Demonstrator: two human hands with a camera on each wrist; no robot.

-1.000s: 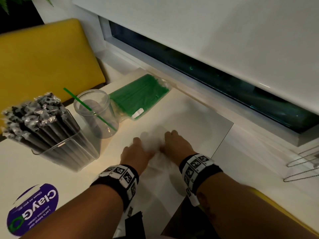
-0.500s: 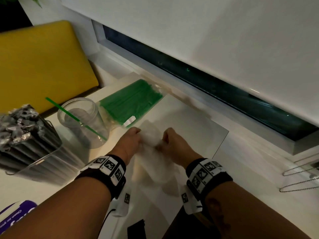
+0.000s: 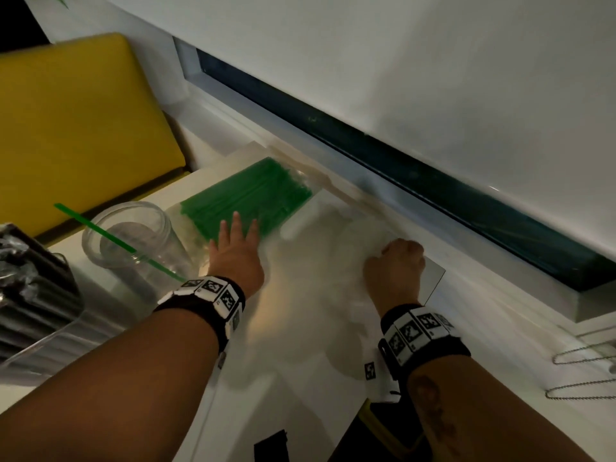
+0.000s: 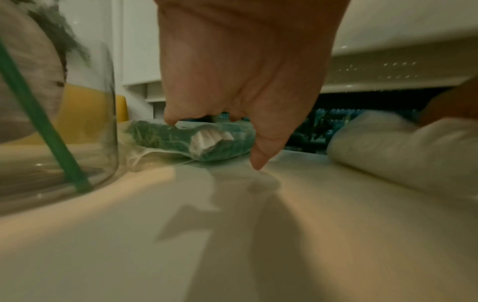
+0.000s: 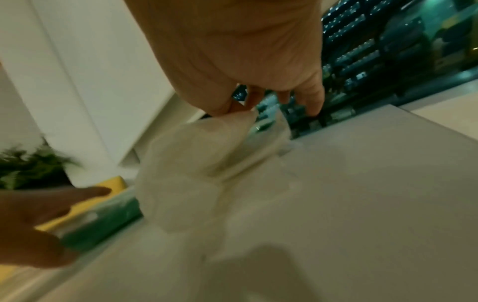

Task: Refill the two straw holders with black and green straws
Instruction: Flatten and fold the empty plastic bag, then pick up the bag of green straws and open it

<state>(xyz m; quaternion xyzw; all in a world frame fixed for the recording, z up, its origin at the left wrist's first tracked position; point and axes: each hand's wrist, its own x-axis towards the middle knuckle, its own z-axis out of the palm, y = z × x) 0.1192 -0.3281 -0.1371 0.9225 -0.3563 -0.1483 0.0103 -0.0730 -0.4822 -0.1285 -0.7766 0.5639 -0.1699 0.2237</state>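
Note:
A sealed packet of green straws point(image 3: 246, 198) lies flat at the back of the white table point(image 3: 300, 328). My left hand point(image 3: 237, 233) reaches over its near end with fingers spread and straight; the left wrist view shows the packet point(image 4: 196, 141) just beyond the fingertips point(image 4: 258, 163). My right hand point(image 3: 398, 258) grips a crumpled empty clear plastic bag point(image 3: 360, 235) near the table's right edge, and pinches this bag point(image 5: 201, 155) in the right wrist view. A round clear holder point(image 3: 133, 241) holds one green straw point(image 3: 100, 233). A clear holder packed with black straws point(image 3: 30, 288) stands far left.
A yellow seat cushion point(image 3: 83, 128) sits behind the table on the left. A white sill and dark window strip point(image 3: 433, 195) run along the back. Wire hangers point(image 3: 583, 361) lie on the ledge to the right. A dark object point(image 3: 270, 445) rests at the table's near edge.
Both hands held the clear bag together before. My left hand has let go and moved forward-left to the green packet; my right hand has carried the bag off to the right.

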